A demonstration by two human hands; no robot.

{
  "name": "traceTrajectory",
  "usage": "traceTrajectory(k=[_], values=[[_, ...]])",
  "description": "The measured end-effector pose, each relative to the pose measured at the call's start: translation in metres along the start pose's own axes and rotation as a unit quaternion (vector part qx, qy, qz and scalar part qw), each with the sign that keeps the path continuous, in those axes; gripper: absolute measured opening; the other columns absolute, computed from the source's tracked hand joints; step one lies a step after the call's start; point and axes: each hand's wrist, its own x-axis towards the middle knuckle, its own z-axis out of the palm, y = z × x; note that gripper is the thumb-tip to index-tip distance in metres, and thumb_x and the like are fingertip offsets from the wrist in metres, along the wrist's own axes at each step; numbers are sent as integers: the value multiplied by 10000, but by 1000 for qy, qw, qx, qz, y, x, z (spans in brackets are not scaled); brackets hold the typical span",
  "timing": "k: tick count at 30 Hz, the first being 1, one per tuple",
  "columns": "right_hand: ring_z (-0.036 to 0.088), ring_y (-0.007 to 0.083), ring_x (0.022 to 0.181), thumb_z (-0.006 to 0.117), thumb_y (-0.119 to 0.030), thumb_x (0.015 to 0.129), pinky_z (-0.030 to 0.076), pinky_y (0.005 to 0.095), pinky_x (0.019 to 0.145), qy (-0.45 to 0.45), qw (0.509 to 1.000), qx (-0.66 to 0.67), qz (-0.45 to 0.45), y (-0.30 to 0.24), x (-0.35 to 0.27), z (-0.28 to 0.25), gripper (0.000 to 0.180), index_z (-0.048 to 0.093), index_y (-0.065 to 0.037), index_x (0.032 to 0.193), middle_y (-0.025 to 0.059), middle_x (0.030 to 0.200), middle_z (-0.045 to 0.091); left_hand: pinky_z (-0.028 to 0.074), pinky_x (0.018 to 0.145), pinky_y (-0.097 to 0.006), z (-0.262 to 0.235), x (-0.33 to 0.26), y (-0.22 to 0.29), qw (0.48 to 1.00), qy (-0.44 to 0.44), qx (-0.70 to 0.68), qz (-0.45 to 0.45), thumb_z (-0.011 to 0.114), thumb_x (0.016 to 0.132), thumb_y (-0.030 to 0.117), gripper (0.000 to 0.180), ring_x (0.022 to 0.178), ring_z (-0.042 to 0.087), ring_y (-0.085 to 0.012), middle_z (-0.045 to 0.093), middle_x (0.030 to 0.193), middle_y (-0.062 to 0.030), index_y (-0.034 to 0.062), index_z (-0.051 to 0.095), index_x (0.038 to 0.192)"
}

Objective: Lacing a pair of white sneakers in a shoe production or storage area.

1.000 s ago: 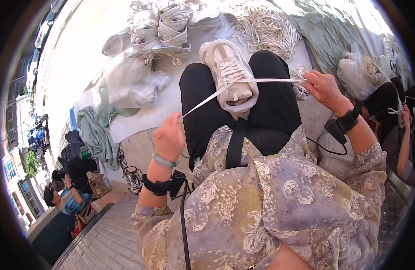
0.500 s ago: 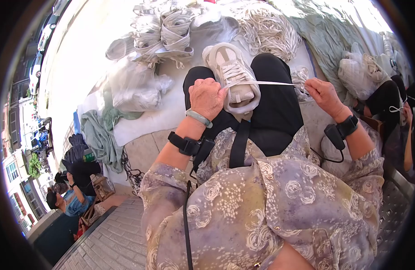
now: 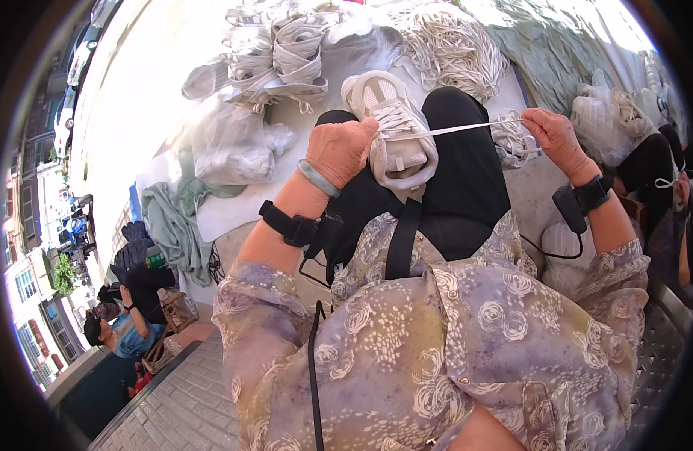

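white sneaker point(image 3: 391, 131) rests on the lap, toe toward 12 o'clock. left hand point(image 3: 340, 150) has come in from 8 o'clock since a second ago and now sits clenched on the shoe's left side, pinching the white lace point(image 3: 467, 128). right hand point(image 3: 557, 139) at 3 o'clock grips the lace end, drawn taut. judgement: lace is being tightened through the eyelets.

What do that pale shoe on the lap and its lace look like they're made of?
The shoe looks like off-white mesh fabric with smoother matte panels, probably synthetic. The lace looks like flat white woven cord, pulled taut by the right hand.
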Motion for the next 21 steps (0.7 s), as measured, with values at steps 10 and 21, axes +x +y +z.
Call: traceTrajectory(k=[10,21], values=[[597,321,864,532,-197,881,462,347,736,12,980,-144,134,98,-62,-63,203,606,-34,977,163,922,625,446,519,-397,-34,-151,-38,987,-88,5,-132,530,842,164,70,611,572,-324,581,677,-104,98,553,848],[425,43,493,477,-252,926,371,216,464,117,959,29,256,153,-75,-93,225,576,-63,855,-17,571,461,437,483,-341,-33,-341,-122,898,-81,39,-431,529,851,240,234,503,545,-288,568,599,-107,29,569,759]])
